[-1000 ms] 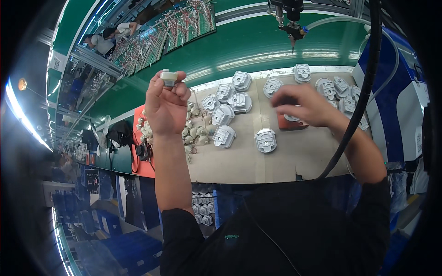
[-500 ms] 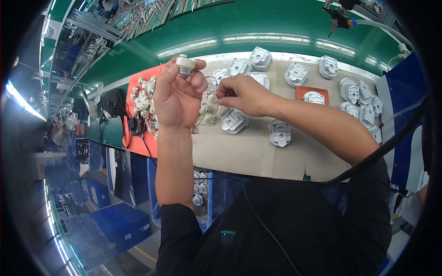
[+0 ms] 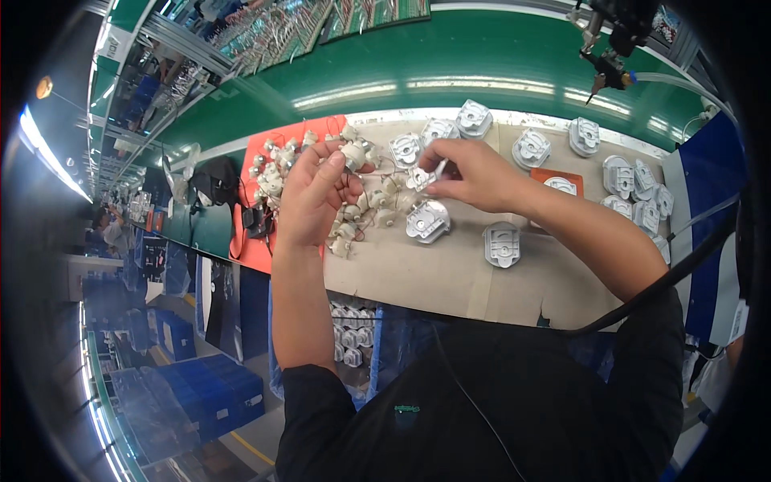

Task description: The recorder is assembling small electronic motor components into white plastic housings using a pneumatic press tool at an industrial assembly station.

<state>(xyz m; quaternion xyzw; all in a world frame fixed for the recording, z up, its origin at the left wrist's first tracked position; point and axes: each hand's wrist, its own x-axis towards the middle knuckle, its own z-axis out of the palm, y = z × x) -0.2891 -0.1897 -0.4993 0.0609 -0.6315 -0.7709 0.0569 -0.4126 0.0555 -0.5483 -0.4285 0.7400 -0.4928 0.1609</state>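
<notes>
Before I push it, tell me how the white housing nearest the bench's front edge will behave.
The white housing will probably feel stiff: its moulded ribs look crisp. It may be light for its size, as its face looks recessed. Lying flat on the beige bench top, it should likely slide rather than roll or tip.

Nothing can be read for certain. At about six o'clock, on the chest of the black shirt (image 3: 546,394), stands small green lettering (image 3: 407,410), too small and blurred to make out. A white placard (image 3: 112,46) with dark marks sits at ten o'clock on a green post (image 3: 128,14); its characters are unclear. Toward seven o'clock, a blue box (image 3: 229,386) carries a pale label (image 3: 222,414), blurred. Between three and four o'clock, the blue-and-white machine (image 3: 707,165) bears a white label (image 3: 740,319), likewise illegible.
</notes>
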